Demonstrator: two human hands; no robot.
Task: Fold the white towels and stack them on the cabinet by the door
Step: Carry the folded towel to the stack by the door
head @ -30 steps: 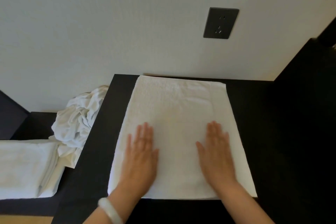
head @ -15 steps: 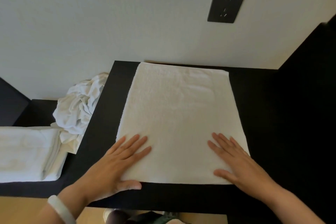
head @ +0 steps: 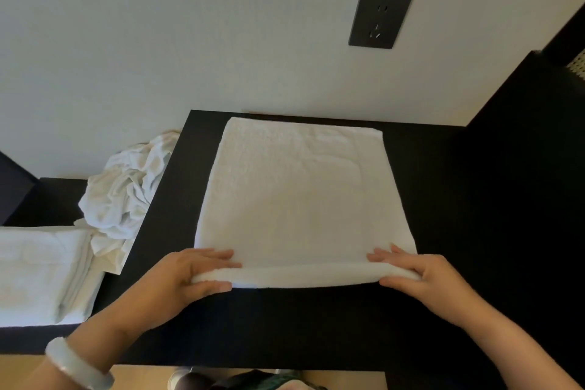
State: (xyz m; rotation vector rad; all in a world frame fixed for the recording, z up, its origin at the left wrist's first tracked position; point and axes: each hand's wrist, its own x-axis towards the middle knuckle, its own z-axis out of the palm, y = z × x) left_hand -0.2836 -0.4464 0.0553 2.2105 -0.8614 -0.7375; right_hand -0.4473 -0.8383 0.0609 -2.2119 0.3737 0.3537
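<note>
A white towel (head: pixel 300 199) lies flat on the black cabinet top (head: pixel 443 199), folded into a rectangle. Its near edge is lifted a little off the surface. My left hand (head: pixel 193 275) pinches the near left corner, fingers on top and thumb under the edge. My right hand (head: pixel 421 279) pinches the near right corner the same way. A crumpled white towel (head: pixel 126 190) sits on the lower surface to the left. In front of it rests a stack of folded white towels (head: pixel 41 275).
A pale wall rises right behind the cabinet, with a dark socket plate (head: pixel 380 19). A tall black panel (head: pixel 538 136) bounds the cabinet on the right. The lower black shelf (head: pixel 53 196) lies to the left. Wooden floor and my shoes (head: pixel 190 380) show below.
My hands slid from flat on the towel's middle back to its near corners. They now pinch the near edge and have raised it slightly.
</note>
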